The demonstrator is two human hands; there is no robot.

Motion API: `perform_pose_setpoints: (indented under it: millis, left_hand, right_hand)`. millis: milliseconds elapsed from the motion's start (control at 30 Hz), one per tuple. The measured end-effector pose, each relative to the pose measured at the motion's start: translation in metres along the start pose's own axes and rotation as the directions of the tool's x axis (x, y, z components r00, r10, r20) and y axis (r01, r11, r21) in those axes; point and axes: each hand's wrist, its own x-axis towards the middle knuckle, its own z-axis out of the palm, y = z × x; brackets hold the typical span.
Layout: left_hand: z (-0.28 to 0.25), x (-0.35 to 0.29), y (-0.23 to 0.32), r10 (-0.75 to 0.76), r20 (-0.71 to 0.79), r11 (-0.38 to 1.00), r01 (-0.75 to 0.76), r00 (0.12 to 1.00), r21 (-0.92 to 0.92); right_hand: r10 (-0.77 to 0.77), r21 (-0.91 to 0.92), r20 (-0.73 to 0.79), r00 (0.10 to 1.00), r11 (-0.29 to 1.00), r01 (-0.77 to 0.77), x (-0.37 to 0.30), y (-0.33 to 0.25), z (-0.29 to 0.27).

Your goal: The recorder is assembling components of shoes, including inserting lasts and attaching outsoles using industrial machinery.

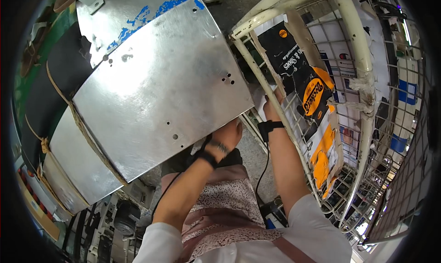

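My left hand (229, 132) is at the near right corner of a metal-topped table (156, 88), and its fingers are hidden beneath the edge. Further right, my right hand (274, 101) reaches into the narrow gap between the table and a cream wire cage cart (285, 118). A pale patch shows beside that hand, too little of it to name. The cart's frame and the shadow hide most of the right fingers. Both wrists wear black straps with thin cables; a metal watch (219, 146) is also on the left wrist.
Torn cardboard with black and orange print (294, 65) lines the cart's side. Cord (87, 133) is tied across the table's left part, near a dark curved sheet (64, 75). Machine parts with a dark motor (126, 217) stand below the table at lower left.
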Motion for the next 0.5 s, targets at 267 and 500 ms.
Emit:
perform_pose_setpoints:
  millis: [267,500]
  left_hand:
    - [-0.037,-0.154,-0.092,-0.247,0.022,0.968,0.245,0.969,0.053]
    - [-0.040,-0.161,-0.107,-0.265,0.021,0.962,0.263,0.964,0.071]
  right_hand:
    - [-0.080,0.037,-0.273,0.959,0.995,0.093,0.020,-0.001,0.020]
    - [-0.125,-0.010,-0.529,0.839,0.990,0.141,-0.003,0.013,0.008]
